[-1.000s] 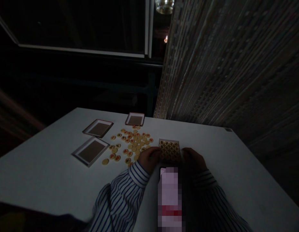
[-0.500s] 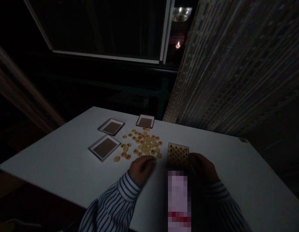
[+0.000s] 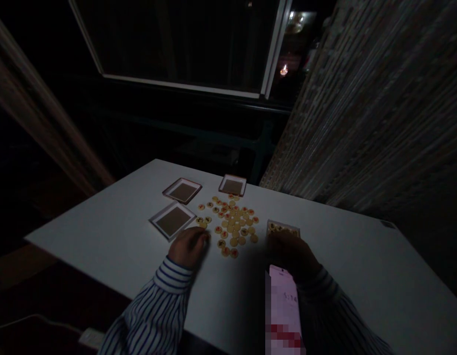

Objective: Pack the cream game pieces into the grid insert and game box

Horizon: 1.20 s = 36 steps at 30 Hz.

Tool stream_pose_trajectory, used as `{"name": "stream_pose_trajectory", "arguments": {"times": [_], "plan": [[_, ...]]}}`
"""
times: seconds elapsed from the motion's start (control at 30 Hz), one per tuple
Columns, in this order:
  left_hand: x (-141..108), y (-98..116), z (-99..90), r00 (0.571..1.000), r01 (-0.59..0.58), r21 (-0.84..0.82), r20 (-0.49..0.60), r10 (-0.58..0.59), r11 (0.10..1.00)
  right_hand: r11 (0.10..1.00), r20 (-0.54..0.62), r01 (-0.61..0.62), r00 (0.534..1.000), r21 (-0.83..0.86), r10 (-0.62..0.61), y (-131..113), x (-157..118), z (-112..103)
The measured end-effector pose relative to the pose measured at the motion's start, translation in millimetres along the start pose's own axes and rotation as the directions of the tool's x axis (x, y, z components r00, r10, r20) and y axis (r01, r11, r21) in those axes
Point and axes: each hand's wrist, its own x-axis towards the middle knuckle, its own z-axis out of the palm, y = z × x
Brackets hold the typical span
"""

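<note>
- Round discs [image 3: 231, 229], pale yellow, some with red or black characters uppermost, others plain-faced: spread in a loose heap at the middle of the white table [image 3: 113, 227], many touching, between the left grip [image 3: 187, 248] and the filled box [image 3: 285, 225].
- Filled box: just right of the heap, black-marked discs visible along the far side, near part hidden behind the right grip [image 3: 293, 249].
- Right grip: at the near part of the filled box, fingers curled, fingertips in deep shadow; pinching or spread: cannot tell.
- Left grip: at the left edge of the heap, thumb and fingers curled close together, just short of a cluster of 3 discs; disc held between the fingertips: cannot tell.
- 3 shallow trays with brown bottoms and pale inner walls: near tray [image 3: 172, 220] just beyond the left grip, middle tray [image 3: 184, 191] behind it, far tray [image 3: 231, 186] at the top of the heap.
- Phone [image 3: 287, 296], lit pink, largely pixelated: below the filled box, close to the right grip.
- Striped cuffs [image 3: 172, 276] at both wrists.
- Background, very dark: string curtain [image 3: 361, 98] at right, pale window frame [image 3: 180, 85] beyond the table.
</note>
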Motion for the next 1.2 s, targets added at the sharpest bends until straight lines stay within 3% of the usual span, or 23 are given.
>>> {"name": "stream_pose_trajectory", "arguments": {"times": [0.17, 0.43, 0.6, 0.73, 1.2], "plan": [[6, -21, -2.8, 0.998, -0.042, 0.103, 0.052, 0.037, 0.994, 0.98, 0.102, 0.194, 0.977, -0.043, -0.189, -41, 7, 12], [-4, -37, 9.2, 0.997, -0.069, 0.133, -0.016, 0.072, 0.989, 0.968, 0.316, 0.245, 0.923, -0.048, -0.218, -82, 30, 22], [-7, -38, 14.7, 0.991, -0.135, 0.1, -0.005, 0.136, 0.986, 0.967, 0.42, 0.24, 0.889, -0.086, -0.183, -92, 48, 28], [-6, -40, 17.9, 0.994, -0.108, 0.111, 0.008, 0.107, 0.988, 0.966, 0.47, 0.242, 0.866, -0.092, -0.172, -97, 55, 30], [-4, -50, 21.0, 0.992, -0.102, 0.203, 0.097, 0.083, 0.974, 0.965, 0.466, 0.239, 0.869, -0.104, -0.165, -98, 59, 30]]}}
